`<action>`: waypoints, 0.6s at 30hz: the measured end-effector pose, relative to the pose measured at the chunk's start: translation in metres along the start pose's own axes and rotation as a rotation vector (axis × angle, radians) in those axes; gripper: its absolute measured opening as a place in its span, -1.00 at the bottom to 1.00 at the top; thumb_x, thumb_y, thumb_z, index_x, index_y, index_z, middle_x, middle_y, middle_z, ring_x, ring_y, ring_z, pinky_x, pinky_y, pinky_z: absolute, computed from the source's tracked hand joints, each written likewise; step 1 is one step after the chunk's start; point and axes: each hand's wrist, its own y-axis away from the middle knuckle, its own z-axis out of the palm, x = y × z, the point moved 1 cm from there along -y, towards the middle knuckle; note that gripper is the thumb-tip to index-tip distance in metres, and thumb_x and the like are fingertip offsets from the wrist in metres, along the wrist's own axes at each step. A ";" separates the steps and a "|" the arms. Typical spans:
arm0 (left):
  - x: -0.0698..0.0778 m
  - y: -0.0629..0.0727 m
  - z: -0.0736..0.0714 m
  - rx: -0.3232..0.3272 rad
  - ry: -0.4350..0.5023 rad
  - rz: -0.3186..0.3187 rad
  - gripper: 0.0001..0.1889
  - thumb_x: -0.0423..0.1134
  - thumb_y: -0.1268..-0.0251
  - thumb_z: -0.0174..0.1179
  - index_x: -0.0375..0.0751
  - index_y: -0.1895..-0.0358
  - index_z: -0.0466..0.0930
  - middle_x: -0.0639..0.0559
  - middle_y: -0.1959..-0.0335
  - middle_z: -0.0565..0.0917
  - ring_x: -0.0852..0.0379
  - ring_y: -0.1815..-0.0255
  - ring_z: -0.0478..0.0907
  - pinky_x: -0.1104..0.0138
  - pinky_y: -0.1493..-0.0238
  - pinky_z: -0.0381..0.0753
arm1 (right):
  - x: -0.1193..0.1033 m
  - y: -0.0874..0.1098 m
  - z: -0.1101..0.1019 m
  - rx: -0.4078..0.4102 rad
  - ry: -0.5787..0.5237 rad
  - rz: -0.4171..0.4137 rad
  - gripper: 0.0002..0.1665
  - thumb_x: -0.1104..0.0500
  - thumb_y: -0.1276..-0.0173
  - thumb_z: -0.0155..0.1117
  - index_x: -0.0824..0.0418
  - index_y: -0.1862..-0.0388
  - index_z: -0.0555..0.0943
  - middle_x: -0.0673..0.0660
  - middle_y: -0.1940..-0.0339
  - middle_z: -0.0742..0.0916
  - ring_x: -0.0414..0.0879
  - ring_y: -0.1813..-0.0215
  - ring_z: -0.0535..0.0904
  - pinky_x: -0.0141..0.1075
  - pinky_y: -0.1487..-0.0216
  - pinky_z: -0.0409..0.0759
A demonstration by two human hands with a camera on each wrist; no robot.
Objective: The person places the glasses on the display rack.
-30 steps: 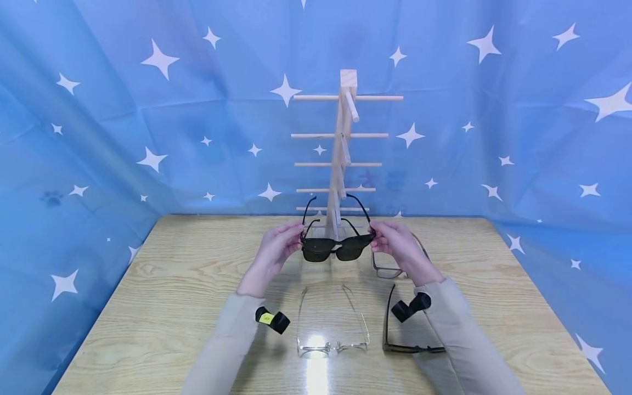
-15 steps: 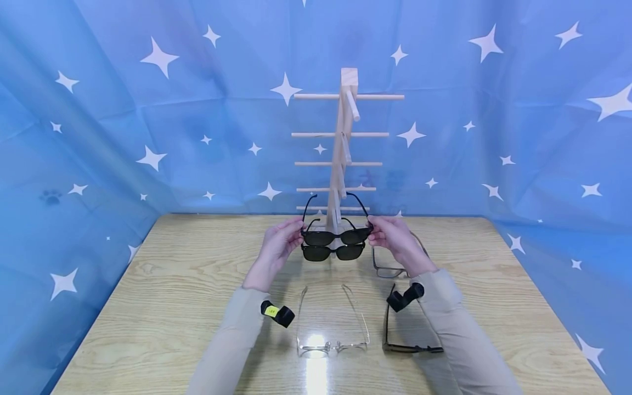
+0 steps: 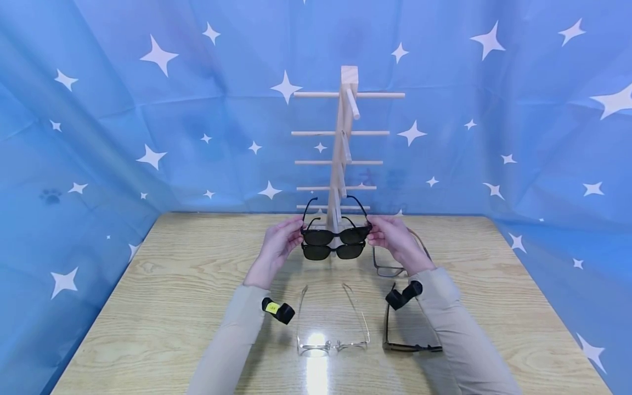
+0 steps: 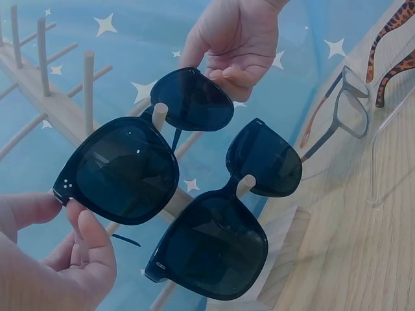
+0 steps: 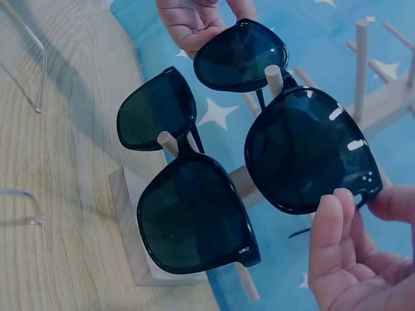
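Black sunglasses [image 3: 319,237] sit with their bridge at a peg of the wooden eyewear stand [image 3: 340,120], temples pointing back past its post. My left hand [image 3: 278,241] pinches their left corner near the hinge. At the opposite corner, my right hand [image 3: 395,238] pinches the frame between thumb and fingers. Both wrist views show the peg's end poking through over the bridge of these upper sunglasses [image 4: 123,172]. Just below, a second pair of black sunglasses [image 5: 194,214] hangs on the lowest peg, untouched by either hand.
Clear-framed glasses [image 3: 328,346] lie on the wooden table [image 3: 163,307] in front of the stand. Dark-framed glasses [image 3: 412,348] lie under my right forearm, partly hidden. Grey-rimmed glasses [image 3: 389,271] rest behind my right wrist. A starry blue cloth [image 3: 207,99] hangs behind.
The upper sunglasses have risen slightly and shifted left with both hands, uncovering more of the lower pair. Over the last half second they have hardly moved.
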 end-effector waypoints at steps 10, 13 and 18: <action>0.001 -0.001 -0.002 -0.021 0.004 -0.001 -0.60 -0.47 -0.27 0.08 -0.53 -0.17 0.39 0.09 0.51 0.65 0.29 0.57 0.49 0.53 0.43 0.53 | 0.002 -0.001 -0.001 -0.017 -0.009 0.012 -0.77 0.16 -0.49 -0.04 0.33 0.07 0.40 0.05 0.50 0.58 -0.23 0.54 0.54 -0.46 0.42 0.60; 0.000 0.000 -0.007 -0.039 -0.008 0.006 -0.62 -0.45 -0.28 0.07 -0.55 -0.15 0.39 0.09 0.51 0.63 0.29 0.55 0.51 0.52 0.41 0.55 | 0.004 0.000 -0.003 -0.009 0.003 0.019 -0.74 0.15 -0.50 -0.06 0.34 0.03 0.37 0.05 0.48 0.57 -0.22 0.50 0.54 -0.45 0.37 0.61; -0.003 0.006 -0.022 -0.061 -0.079 0.011 -0.64 -0.45 -0.31 0.05 -0.57 -0.12 0.38 0.07 0.46 0.62 0.26 0.49 0.53 0.50 0.37 0.56 | 0.011 0.005 -0.008 -0.001 0.024 0.016 -0.69 0.12 -0.50 -0.07 0.41 0.10 0.38 0.05 0.46 0.60 -0.21 0.45 0.54 -0.44 0.33 0.60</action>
